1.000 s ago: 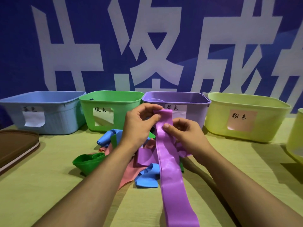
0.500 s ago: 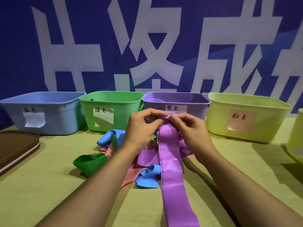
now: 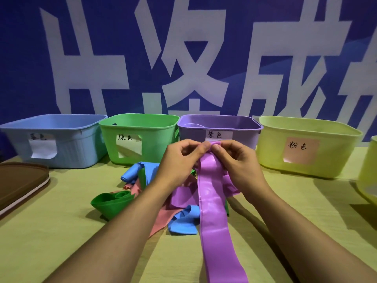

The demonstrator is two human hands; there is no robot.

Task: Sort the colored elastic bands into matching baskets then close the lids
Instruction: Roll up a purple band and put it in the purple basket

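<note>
Pinching the top end of the purple band (image 3: 212, 211) between thumbs and fingertips, the left hand (image 3: 181, 160) and right hand (image 3: 236, 160) are held close together just in front of the purple basket (image 3: 240, 127); both hands are closed on the band, whose end is seen rolled over at the fingertips; the rest of the band is draped down toward the viewer across the counter (image 3: 61, 231). Beneath the forearms a loose pile is spread on the counter; in it a green band (image 3: 110, 202), a blue band (image 3: 183, 223), a second blue band (image 3: 132, 172), a salmon-pink band (image 3: 161, 219) and further purple pieces (image 3: 183, 197) are tangled and touching. Along the back a blue basket (image 3: 77, 144), a green basket (image 3: 151, 127), the purple basket and a yellow-green basket (image 3: 334, 148) are lined up side by side, each labelled in handwriting and all uncovered; a pale object is glimpsed inside the purple basket, though what it is cannot be told. A brown lid (image 3: 18, 182) is laid flat at the left edge; part of another yellow-green basket (image 3: 369, 170) is cut off at the right.
</note>
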